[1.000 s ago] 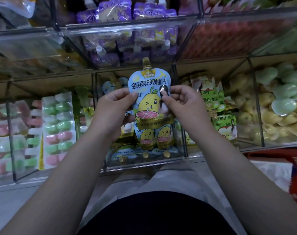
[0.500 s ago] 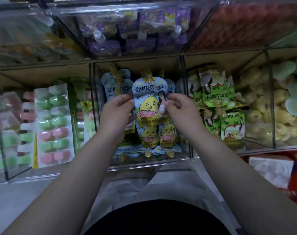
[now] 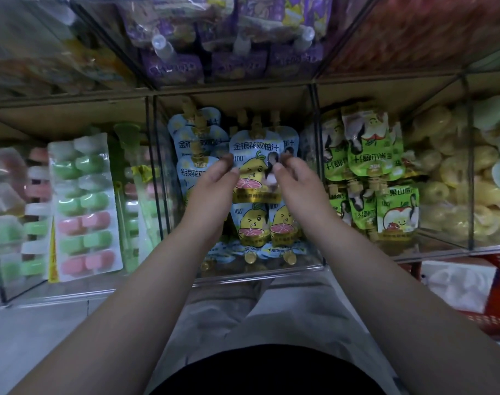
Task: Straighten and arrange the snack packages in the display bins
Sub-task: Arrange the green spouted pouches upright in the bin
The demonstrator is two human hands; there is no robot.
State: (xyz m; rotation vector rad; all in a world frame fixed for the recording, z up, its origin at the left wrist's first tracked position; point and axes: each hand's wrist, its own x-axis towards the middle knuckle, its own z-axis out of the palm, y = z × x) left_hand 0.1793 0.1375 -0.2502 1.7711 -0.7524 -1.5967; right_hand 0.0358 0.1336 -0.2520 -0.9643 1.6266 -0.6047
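Left hand (image 3: pixel 214 192): I pinch the pouch (image 3: pixel 254 149) at 9 o'clock.
Right hand (image 3: pixel 297 183): pinching it at 3 o'clock.

The blue juice pouch (image 3: pixel 255 151) is smooth, shiny plastic with a shiny gold cap (image 3: pixel 255 129). The green pouches (image 3: pixel 367 158) are glossy too. The bin (image 3: pixel 271 274) has clear, hard plastic walls. The jelly pack (image 3: pixel 83 206) is see-through plastic. The basket (image 3: pixel 499 295) is red plastic. The trousers (image 3: pixel 214 317) are soft grey cloth.
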